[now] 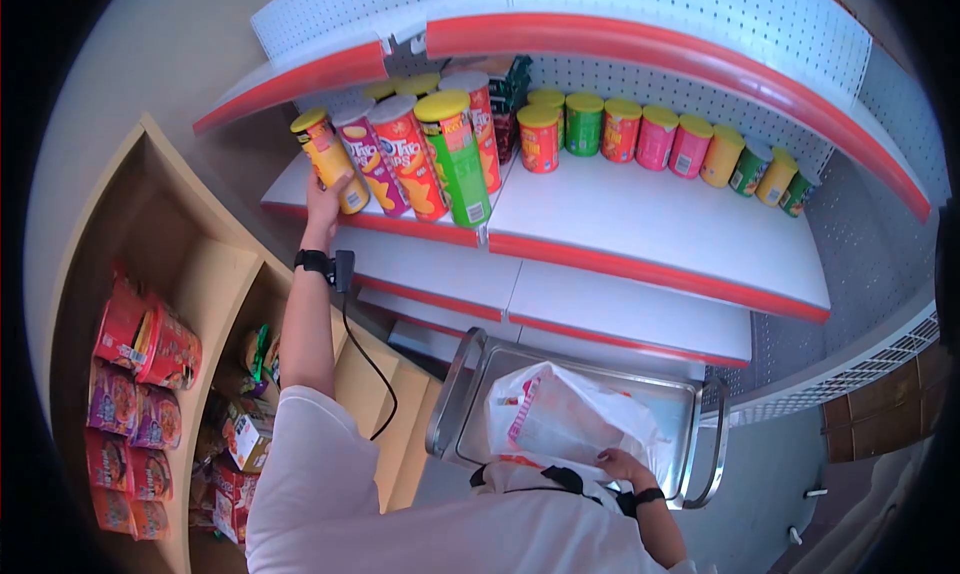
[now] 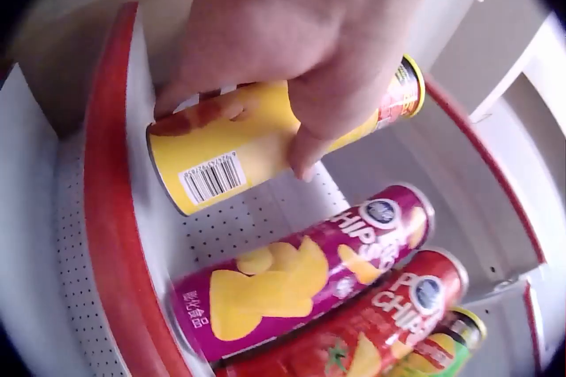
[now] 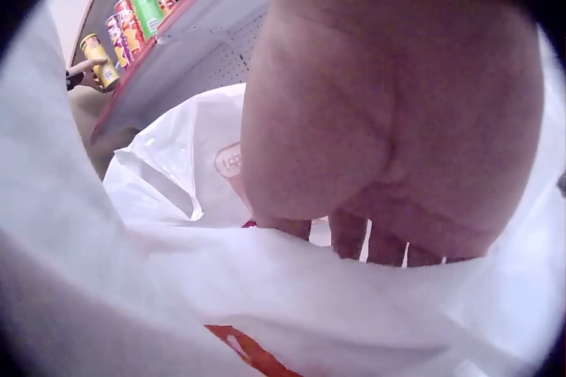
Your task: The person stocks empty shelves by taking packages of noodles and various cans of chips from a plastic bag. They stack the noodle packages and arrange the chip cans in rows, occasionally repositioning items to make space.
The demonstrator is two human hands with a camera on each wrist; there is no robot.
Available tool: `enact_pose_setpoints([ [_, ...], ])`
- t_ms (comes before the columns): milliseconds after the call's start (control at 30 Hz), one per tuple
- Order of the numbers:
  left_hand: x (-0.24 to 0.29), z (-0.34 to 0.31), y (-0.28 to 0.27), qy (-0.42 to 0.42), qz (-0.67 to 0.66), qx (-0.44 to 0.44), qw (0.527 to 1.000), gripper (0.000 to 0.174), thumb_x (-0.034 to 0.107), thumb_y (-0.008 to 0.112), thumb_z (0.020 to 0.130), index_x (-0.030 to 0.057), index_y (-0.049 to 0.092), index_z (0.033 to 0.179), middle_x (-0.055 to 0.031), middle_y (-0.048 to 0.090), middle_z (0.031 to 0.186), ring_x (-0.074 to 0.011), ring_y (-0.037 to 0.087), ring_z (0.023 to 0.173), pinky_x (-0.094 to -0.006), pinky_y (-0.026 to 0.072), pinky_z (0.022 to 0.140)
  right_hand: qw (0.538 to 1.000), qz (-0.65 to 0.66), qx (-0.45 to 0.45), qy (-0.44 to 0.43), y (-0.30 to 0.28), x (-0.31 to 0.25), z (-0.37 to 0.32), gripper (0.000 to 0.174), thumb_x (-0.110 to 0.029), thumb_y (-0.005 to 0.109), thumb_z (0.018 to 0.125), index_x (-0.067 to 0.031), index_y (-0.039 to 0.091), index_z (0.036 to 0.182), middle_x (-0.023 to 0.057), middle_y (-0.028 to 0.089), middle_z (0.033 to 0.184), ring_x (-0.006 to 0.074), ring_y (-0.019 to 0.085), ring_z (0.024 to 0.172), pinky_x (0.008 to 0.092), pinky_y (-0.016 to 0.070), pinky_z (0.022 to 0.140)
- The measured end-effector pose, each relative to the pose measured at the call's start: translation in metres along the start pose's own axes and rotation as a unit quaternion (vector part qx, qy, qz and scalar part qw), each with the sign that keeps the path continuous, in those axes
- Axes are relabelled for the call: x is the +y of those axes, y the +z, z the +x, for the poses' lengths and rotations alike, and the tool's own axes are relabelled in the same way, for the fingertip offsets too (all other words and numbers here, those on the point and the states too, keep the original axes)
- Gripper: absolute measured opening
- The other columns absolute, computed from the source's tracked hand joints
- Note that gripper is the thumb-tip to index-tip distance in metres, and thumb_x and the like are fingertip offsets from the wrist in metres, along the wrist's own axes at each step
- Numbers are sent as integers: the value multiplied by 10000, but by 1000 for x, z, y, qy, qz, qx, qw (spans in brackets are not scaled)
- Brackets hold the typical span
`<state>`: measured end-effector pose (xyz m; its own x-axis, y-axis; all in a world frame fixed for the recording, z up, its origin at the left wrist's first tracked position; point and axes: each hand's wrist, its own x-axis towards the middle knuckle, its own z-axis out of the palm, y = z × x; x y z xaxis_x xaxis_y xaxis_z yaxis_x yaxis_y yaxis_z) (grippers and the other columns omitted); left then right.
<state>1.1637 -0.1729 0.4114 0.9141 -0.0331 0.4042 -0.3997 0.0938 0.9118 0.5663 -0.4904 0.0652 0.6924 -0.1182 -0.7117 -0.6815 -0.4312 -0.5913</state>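
Left hand [image 2: 301,32]: raised to the shelf, fingers and thumb curled round the yellow crisp can [image 2: 256,143]; the thumb tip presses its side above the barcode.
Yellow crisp can: at the left end of the front row on the white shelf [image 1: 640,219], near the red front edge. Tilted in the head view; whether its base is on the shelf I cannot tell.
Neighbours: purple can [image 1: 368,157] just beside the yellow one, then a red can [image 1: 408,159] and a green can [image 1: 455,159], all leaning the same way and packed side by side.
Back row: small cans [image 1: 640,134] in orange, green, red, pink and yellow, lined along the pegboard wall, well apart from the left hand.
Right hand [image 1: 622,466]: low, at the near rim of the white plastic bag [image 1: 570,419]. In the right wrist view the fingers bend down over a fold of the plastic, fingertips hidden behind it; they pinch the bag's edge.
White plastic bag: lies inside the metal cart basket [image 1: 448,394], mouth toward the person, red print on its side.
Left side: wooden shelving [image 1: 215,274] holding noodle cups [image 1: 150,339] and boxed packets.
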Motion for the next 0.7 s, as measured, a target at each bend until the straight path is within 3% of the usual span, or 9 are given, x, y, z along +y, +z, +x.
enact_pose_setpoints([
  [100,12,-1,11,-47,79,-27,995,630,74,713,766,42,370,1293,-124,540,1211,-225,557,1079,-336,454,913,1000,11,15,25,-8,3,-7,505,-378,643,800,-9,594,1141,179,641,1074,266,616,1003,328,477,878],
  [233,-5,19,11,-22,136,-55,989,653,9,662,761,41,321,1317,-127,535,1217,-232,544,1101,-341,436,942,999,12,34,12,-13,1,-7,448,-326,630,824,1,597,1129,172,654,1043,254,627,978,326,483,867],
  [533,-6,15,14,-42,98,-105,989,672,-61,631,720,42,323,1309,-132,519,1217,-255,511,1135,-353,393,989,998,-26,50,2,-11,4,1,454,-375,643,784,-54,635,1105,197,641,1068,297,606,1036,337,463,911],
  [600,2,11,12,-49,93,-122,987,696,-80,632,695,45,326,1308,-131,518,1213,-259,509,1135,-357,390,993,999,-6,49,23,-11,6,-3,415,-332,628,816,-42,620,1114,161,664,1030,238,618,1001,319,470,877],
  [700,10,3,10,-63,110,-152,980,751,-102,639,648,44,324,1313,-128,510,1216,-261,496,1151,-359,380,1003,999,2,47,25,-16,-1,-9,391,-310,626,821,-39,625,1102,146,670,1018,230,622,991,310,468,880],
])
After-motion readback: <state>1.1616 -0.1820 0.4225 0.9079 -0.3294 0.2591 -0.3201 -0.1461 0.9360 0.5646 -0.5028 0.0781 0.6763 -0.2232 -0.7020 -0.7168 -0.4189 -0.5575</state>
